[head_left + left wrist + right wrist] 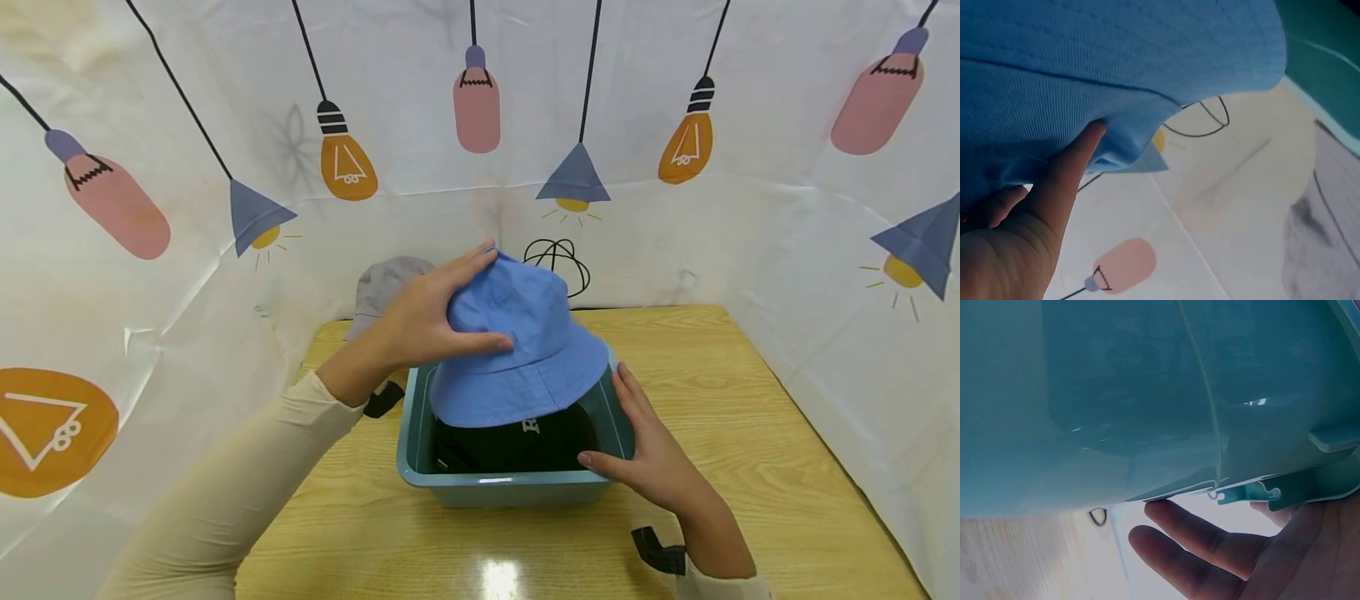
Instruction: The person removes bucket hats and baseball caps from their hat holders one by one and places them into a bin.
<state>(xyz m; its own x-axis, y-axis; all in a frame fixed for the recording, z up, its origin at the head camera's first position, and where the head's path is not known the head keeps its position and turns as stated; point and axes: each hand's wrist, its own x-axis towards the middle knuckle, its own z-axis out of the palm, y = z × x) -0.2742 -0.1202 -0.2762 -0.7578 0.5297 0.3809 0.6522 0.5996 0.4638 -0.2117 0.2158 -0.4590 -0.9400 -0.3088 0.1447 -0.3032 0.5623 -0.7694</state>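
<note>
A blue bucket hat [517, 333] is held by its crown above a teal plastic basin [417, 481]. My left hand [427, 321] grips it, thumb on the near side and fingers behind the top; the left wrist view shows the thumb pressing into the cloth. Inside the basin lies a dark cap [495, 446] with white lettering, partly hidden under the hat brim. My right hand [660, 458] holds the basin's right rim, thumb over the front corner. In the right wrist view, its fingers [1197, 540] lie along the outside of the wall.
Behind my left hand a grey hat [386, 287] stands at the back left. A black wire stand [557, 254] rises behind the blue hat. The wooden table [675, 358] meets a white backdrop [637, 242] printed with lamps.
</note>
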